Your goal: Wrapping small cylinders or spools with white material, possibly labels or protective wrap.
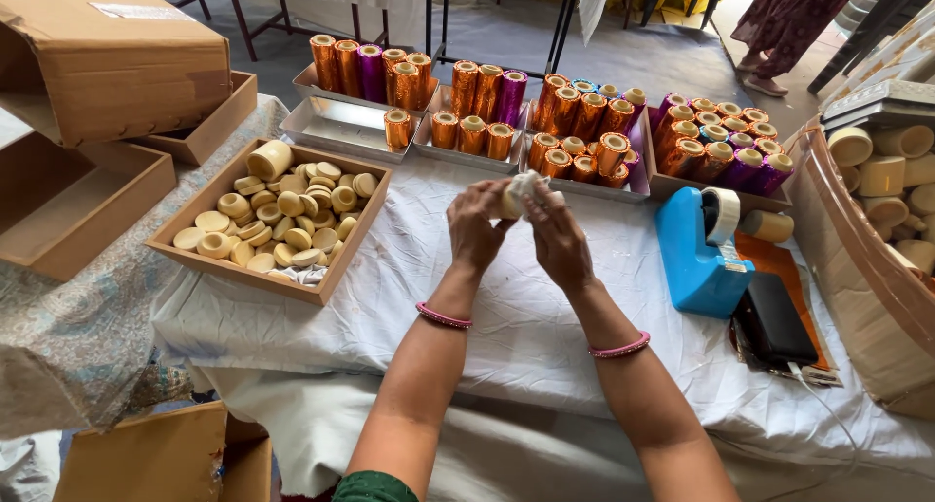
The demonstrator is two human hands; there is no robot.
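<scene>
Hands, left (475,224) and right (557,234), grip one pale puck (518,196) together.

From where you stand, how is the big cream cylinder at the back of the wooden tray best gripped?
Take the cream cylinder across its curved sides, coming from above. It lies tilted on the smaller discs near the wooden tray back wall, with its sides exposed and its top free.

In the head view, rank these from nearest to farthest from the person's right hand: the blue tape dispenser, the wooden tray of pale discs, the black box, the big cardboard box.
Measured from the right hand:
1. Blue tape dispenser, just to its right.
2. Black box, farther right and nearer the camera.
3. Wooden tray of pale discs, off to the left past the left hand.
4. Big cardboard box, far upper left.
</scene>
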